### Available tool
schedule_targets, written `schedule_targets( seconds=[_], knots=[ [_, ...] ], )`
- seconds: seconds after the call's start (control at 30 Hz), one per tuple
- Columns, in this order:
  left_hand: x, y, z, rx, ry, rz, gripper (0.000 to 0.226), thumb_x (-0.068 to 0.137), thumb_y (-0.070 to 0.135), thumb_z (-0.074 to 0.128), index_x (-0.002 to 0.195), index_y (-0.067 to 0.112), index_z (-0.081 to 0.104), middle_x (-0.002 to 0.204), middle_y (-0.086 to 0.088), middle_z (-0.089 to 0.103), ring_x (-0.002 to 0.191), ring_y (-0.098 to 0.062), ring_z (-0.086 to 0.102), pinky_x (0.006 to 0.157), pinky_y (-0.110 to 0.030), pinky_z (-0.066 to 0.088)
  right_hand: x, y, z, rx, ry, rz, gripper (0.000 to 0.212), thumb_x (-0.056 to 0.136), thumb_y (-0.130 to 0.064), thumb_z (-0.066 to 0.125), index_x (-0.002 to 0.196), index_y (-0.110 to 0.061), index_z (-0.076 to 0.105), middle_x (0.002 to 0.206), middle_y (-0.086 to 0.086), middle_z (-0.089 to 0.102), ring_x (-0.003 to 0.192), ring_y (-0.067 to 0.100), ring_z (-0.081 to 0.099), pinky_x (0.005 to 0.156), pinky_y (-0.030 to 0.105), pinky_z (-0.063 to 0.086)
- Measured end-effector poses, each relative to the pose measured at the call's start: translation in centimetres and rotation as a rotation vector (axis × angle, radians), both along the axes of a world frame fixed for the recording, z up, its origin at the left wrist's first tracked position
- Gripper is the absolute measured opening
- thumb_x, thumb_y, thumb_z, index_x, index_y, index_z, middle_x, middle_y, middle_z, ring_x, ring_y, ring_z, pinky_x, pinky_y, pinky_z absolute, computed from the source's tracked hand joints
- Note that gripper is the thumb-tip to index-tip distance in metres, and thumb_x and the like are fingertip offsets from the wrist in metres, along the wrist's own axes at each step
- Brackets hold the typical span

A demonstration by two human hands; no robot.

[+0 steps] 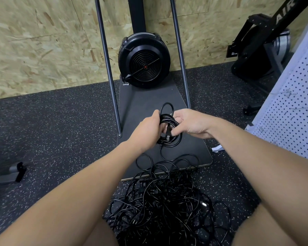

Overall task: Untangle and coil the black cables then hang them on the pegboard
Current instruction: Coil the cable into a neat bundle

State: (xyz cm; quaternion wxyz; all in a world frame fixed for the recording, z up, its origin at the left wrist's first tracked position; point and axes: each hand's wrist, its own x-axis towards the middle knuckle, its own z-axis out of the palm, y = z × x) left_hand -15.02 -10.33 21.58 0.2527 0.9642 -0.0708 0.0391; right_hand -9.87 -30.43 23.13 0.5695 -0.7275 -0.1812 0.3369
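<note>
Forearms reach forward from the bottom corners and meet near the middle of the view, both bare. The left hand [147, 129] comes in from 7 o'clock, knuckles up, its fingers curled round the left side of a coiled black cable [170, 129] and gripping the loops together. The right hand [191, 124] comes in from 4 o'clock with the wrist bent inward; its fingers curl over the right side of the same coil, holding it from the other side. A plug [168, 134] on the cable's end hangs inside the ring of the coil, between the two hands. One smaller loop sticks up above the hands at 12 o'clock of the coil.

From the coil's lower edge a single strand runs down toward 6 o'clock into a tangled pile of black cables [164, 201] lying on the speckled rubber floor [52, 139] between the person's knees. The pile's upper loops lie over the near edge of a dark base plate [146, 102], which carries a round black fan housing [144, 59] at 12 o'clock, against a chipboard wall [43, 41]. Two slanted metal poles [107, 68] rise from the plate's sides.

A white pegboard [292, 112] stands at 3 o'clock, well apart from the hands.
</note>
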Motion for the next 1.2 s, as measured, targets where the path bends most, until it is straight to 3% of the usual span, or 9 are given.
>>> schedule_targets(
  seconds=[0.13,0.23,0.37,0.43,0.53,0.63,0.87,1.0,1.2],
  knots=[
    [-0.1,0.2,0.1,-0.012,-0.013,0.008,0.026,0.114,0.038,0.051,0.108,0.015,0.038,0.091,-0.008,0.068,0.077,-0.035,0.061,0.066,-0.043,0.044,-0.1,0.1,0.0,-0.006,-0.046,-0.014,0.054,0.082,0.02,0.079,0.132,0.012,0.061,0.123,0.026,0.077,0.116,0.032,0.075,0.11,0.035,0.055],
    [-0.2,0.2,0.2,-0.035,0.001,0.017,0.022,0.111,0.029,0.054,0.107,0.013,0.04,0.094,-0.011,0.07,0.079,-0.036,0.064,0.069,-0.048,0.051,-0.3,0.7,-0.2,-0.031,-0.088,-0.069,0.055,0.082,0.007,0.09,0.128,0.009,0.061,0.12,0.025,0.078,0.101,0.023,0.073,0.106,0.04,0.054],
    [0.3,0.8,0.0,-0.03,0.003,0.037,0.015,0.104,0.015,0.053,0.1,0.014,0.038,0.085,-0.01,0.067,0.073,-0.038,0.061,0.068,-0.053,0.054,-0.7,1.3,0.0,-0.234,-0.393,-0.178,0.079,0.073,-0.058,0.094,0.132,-0.018,0.061,0.105,0.004,0.081,0.085,0.011,0.069,0.092,0.043,0.056],
    [0.3,1.1,-0.5,-0.046,-0.016,0.017,0.024,0.112,0.03,0.053,0.101,0.014,0.039,0.086,-0.01,0.068,0.072,-0.038,0.059,0.066,-0.051,0.051,-1.0,1.4,0.0,-0.35,-0.568,-0.204,0.093,0.08,-0.075,0.078,0.156,-0.034,0.043,0.125,-0.006,0.071,0.101,0.01,0.071,0.096,0.041,0.056],
    [0.1,1.1,-1.4,-0.053,-0.001,0.011,0.028,0.113,0.041,0.053,0.11,0.014,0.044,0.094,-0.012,0.072,0.078,-0.037,0.064,0.066,-0.044,0.046,-1.1,1.5,0.1,-0.352,-0.728,-0.27,0.06,0.102,-0.059,0.064,0.156,-0.041,0.047,0.137,-0.01,0.066,0.104,0.003,0.072,0.098,0.038,0.054],
    [0.1,1.3,-1.4,-0.139,-0.021,0.022,0.025,0.113,0.034,0.056,0.127,0.019,0.041,0.1,-0.007,0.073,0.074,-0.033,0.068,0.066,-0.04,0.051,-0.8,1.6,1.1,-0.152,-0.587,-0.425,0.016,0.105,-0.032,0.07,0.112,-0.018,0.074,0.093,-0.01,0.077,0.072,-0.007,0.064,0.078,0.028,0.049],
    [1.0,3.1,-0.4,-0.169,-0.061,-0.009,0.011,0.113,0.034,0.057,0.121,0.032,0.05,0.086,-0.008,0.07,0.046,-0.025,0.06,0.05,-0.046,0.056,0.4,0.5,2.1,0.294,-0.306,-0.708,0.019,0.106,-0.014,0.071,0.102,0.004,0.074,0.093,0.019,0.079,0.073,0.017,0.074,0.076,0.035,0.067],
    [0.7,2.8,-0.4,-0.117,-0.107,-0.011,0.033,0.1,0.051,0.076,0.105,0.028,0.053,0.081,0.008,0.069,0.07,-0.02,0.061,0.067,-0.039,0.051,0.8,0.1,1.6,0.325,-0.228,-0.735,0.023,0.105,-0.014,0.073,0.101,0.008,0.074,0.085,0.018,0.074,0.072,0.019,0.074,0.082,0.041,0.068],
    [-0.2,2.3,0.1,-0.072,-0.214,-0.023,0.036,0.107,0.056,0.061,0.106,0.022,0.051,0.071,0.008,0.059,0.073,-0.029,0.057,0.065,-0.04,0.04,1.0,-0.4,1.8,0.403,-0.03,-0.751,0.039,0.098,-0.005,0.081,0.13,0.009,0.064,0.103,0.021,0.069,0.076,0.018,0.074,0.086,0.041,0.068]
  ],
)
